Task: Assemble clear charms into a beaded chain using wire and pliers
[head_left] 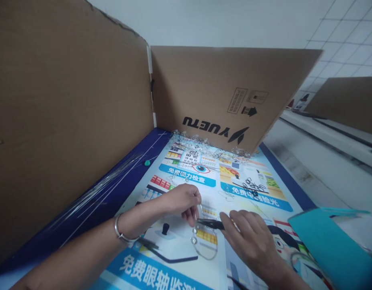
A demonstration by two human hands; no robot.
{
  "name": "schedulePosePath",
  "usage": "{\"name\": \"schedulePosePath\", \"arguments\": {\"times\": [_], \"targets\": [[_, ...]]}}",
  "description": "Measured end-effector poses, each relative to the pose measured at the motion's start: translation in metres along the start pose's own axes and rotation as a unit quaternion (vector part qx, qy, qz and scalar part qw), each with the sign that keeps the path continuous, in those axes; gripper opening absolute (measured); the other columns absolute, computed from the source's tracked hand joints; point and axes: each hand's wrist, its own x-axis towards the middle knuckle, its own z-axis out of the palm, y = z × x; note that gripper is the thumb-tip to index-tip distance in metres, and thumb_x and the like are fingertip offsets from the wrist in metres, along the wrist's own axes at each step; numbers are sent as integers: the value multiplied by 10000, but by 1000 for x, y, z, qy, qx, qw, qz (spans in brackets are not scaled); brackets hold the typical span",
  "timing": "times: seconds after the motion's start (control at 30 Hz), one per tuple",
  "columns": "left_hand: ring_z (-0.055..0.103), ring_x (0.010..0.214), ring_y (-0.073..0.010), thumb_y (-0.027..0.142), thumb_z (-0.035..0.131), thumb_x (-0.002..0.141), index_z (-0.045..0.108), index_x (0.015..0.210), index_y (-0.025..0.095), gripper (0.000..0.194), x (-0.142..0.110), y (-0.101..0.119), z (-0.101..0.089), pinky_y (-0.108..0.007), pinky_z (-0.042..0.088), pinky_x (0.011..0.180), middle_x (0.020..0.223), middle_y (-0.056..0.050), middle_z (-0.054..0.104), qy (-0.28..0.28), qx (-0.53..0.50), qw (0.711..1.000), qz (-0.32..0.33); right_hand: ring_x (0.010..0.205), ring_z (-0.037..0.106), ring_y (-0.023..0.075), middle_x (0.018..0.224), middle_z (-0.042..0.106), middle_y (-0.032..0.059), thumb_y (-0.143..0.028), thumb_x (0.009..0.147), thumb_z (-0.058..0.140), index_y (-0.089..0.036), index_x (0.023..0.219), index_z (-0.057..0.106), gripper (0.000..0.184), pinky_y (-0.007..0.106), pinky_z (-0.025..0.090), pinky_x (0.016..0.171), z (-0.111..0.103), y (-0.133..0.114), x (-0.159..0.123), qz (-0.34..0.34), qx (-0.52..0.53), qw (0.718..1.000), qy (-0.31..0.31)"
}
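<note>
My left hand is in front of me with its fingers pinched on a thin, curved metal wire. The wire loop hangs below the fingers and carries small clear beads. My right hand is wrapped around black pliers. Their jaws point left and meet the wire just under my left fingertips; blur hides whether they grip it. A metal bangle circles my left wrist.
Clear beaded wire pieces lie along the back cardboard panel. A bundle of straight wires and a green lump are at left. Dark loops sit at right, behind a teal folder. Another cardboard panel stands left.
</note>
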Motion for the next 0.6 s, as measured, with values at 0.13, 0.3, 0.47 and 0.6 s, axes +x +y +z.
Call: {"name": "schedulePosePath", "arguments": {"times": [0.13, 0.3, 0.47, 0.6], "targets": [[579, 406, -131, 225, 425, 704, 438, 738, 167, 68, 3, -7, 0, -182, 365, 373, 527, 14, 588, -19, -15, 1000, -4, 812, 517, 236, 864, 599, 91, -146, 759, 544, -187, 998, 577, 245, 399, 380, 719, -1, 0, -1, 1, 1, 1000, 2], [586, 412, -129, 219, 427, 693, 463, 738, 154, 87, 4, -12, 3, -176, 374, 363, 550, 8, 584, -18, -20, 1000, -5, 819, 526, 221, 862, 597, 78, -157, 786, 516, -191, 992, 580, 218, 388, 377, 736, 1, -3, -2, 12, 10, 1000, 7], [587, 408, -128, 209, 409, 691, 465, 723, 148, 89, 4, -12, 4, -172, 378, 354, 547, 12, 569, -21, -20, 1000, -8, 811, 519, 220, 850, 595, 82, -159, 776, 533, -174, 984, 581, 213, 381, 380, 721, 4, -5, -1, 17, 22, 999, 23], [586, 404, -124, 201, 407, 693, 469, 739, 152, 91, 5, -13, 4, -171, 380, 357, 551, 16, 571, -22, -18, 1000, -8, 813, 514, 233, 863, 594, 96, -146, 758, 553, -157, 1002, 575, 245, 394, 383, 715, 4, -5, -1, 11, 25, 999, 26]]}}
